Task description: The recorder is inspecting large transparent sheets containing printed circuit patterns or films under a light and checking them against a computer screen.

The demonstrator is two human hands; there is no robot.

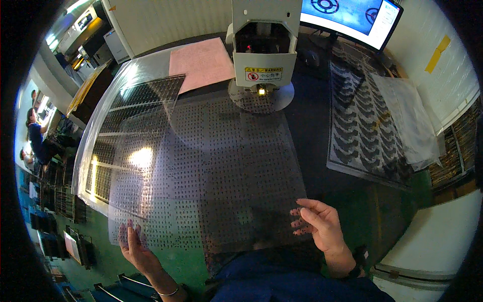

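A large clear film sheet printed with rows of small dark marks stretches from under the white machine head toward me. My left hand pinches its near left corner, thumb on top and the other fingers showing through from below. At the near right edge my right hand grips the sheet, its fingertips seen through the film beneath. The far end of the film lies on the round plate under the machine's small lit tip.
Beneath the film at left lie another dark-patterned film and a pink sheet. Right of the machine are a monitor with ring shapes, a mouse, a sheet with black curved prints and clear plastic. People sit far left.
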